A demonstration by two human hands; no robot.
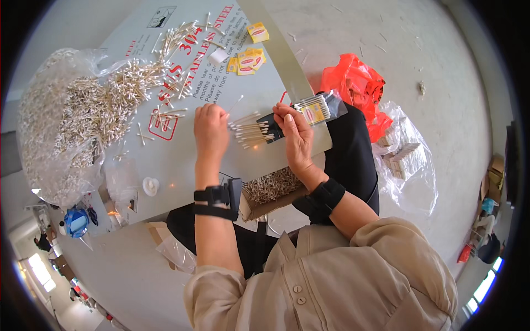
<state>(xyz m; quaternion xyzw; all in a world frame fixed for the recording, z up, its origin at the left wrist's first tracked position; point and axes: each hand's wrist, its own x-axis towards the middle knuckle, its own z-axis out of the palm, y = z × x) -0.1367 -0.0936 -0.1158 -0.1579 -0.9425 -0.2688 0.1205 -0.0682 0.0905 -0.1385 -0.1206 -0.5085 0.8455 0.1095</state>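
Observation:
My left hand (211, 129) is closed above the table, with a single cotton swab (237, 103) sticking out at its fingertips. Just to the right, a loose row of cotton swabs (251, 132) lies partly over a dark flat piece (270, 126). My right hand (295, 135) is closed too, thumb and fingers pinched beside that dark piece; whatever is between them is hidden. Right behind it sits a clear packet of swabs with a yellow label (313, 113), at the table edge. An open cardboard box (251, 209) full of swabs stands below my hands.
A big clear bag (41, 127) spills a heap of swabs (105, 105) over the table's left side. Yellow cards (247, 60) lie farther back. Beyond the right edge are a red plastic bag (356, 88) and a clear bag of packets (406, 154). Swabs are scattered on the floor.

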